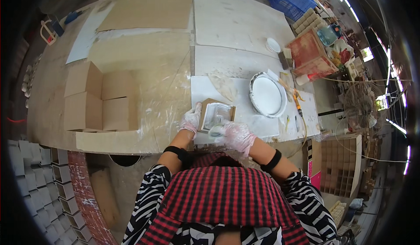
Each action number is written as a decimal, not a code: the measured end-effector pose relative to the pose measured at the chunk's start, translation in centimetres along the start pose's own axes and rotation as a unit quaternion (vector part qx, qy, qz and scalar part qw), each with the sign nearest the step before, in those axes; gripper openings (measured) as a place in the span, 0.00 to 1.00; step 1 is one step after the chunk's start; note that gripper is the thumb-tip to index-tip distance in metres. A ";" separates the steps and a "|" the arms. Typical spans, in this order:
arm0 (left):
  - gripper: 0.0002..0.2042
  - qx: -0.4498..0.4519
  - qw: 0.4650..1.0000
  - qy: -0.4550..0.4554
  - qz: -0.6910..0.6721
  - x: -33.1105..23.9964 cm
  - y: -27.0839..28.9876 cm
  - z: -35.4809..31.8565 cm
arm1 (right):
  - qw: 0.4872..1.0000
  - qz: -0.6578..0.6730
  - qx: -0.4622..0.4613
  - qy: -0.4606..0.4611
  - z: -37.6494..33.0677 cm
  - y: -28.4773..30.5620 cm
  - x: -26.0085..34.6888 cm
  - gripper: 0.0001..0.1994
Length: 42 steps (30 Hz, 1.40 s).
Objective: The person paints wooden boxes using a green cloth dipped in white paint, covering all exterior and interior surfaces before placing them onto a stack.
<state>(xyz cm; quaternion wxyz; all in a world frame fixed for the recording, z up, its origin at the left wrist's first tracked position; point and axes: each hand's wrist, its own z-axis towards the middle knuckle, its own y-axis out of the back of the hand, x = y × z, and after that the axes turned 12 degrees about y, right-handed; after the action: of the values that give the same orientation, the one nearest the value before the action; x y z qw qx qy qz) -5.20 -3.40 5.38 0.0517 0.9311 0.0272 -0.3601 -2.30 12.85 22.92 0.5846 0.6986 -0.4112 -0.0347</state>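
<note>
As the left hand point(190, 120) is gripping a box point(218, 113) on the tabletop point(162, 74), the right hand point(238, 137) is holding a pale object point(215, 131). White is seemingly covering the box's inside, leaving its rim bare.

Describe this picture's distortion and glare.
Head view: the front edge of the table bows and the corners fall to black; head view: strip lights along the right rim glare white; head view: near the middle, the brown-edged piece looks less bent.
</note>
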 end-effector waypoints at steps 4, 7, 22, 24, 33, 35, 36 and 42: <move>0.29 -0.005 1.000 -0.009 -0.018 0.2 -0.4 0.3 | 0.990 0.027 -0.129 -0.039 1.8 1.6 -1.4 0.14; 0.29 -0.020 0.998 -0.051 -0.037 2.0 -0.1 2.0 | 0.987 -0.024 -0.155 -0.035 5.6 2.1 -2.2 0.15; 0.29 0.016 0.989 -0.056 -0.134 3.4 -1.1 4.2 | 0.985 -0.086 -0.144 -0.037 6.5 3.6 -3.6 0.16; 0.29 0.004 0.992 -0.037 -0.118 3.0 -0.9 3.5 | 0.987 -0.069 -0.139 -0.045 5.9 3.1 -4.2 0.16; 0.29 -0.002 0.993 -0.046 -0.109 4.2 -0.6 4.9 | 0.960 0.044 -0.226 -0.156 -1.2 0.7 -4.7 0.16; 0.29 -0.019 0.995 -0.050 -0.085 3.5 -0.8 4.5 | 0.961 0.112 -0.192 -0.166 -2.7 -0.9 -3.5 0.17; 0.29 -0.021 0.996 -0.047 -0.075 3.0 -0.8 3.7 | 0.962 0.122 -0.173 -0.173 -3.6 -1.4 -2.5 0.17; 0.29 0.007 0.997 -0.039 -0.071 1.5 -0.5 1.9 | 0.943 0.055 -0.236 -0.228 -2.4 -1.2 -4.8 0.19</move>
<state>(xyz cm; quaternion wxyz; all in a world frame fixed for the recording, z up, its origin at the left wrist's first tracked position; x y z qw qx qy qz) -5.43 -3.13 2.95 0.0208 0.9126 0.0883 -0.3986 -3.53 17.67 20.63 0.6242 0.4902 -0.5514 -0.2571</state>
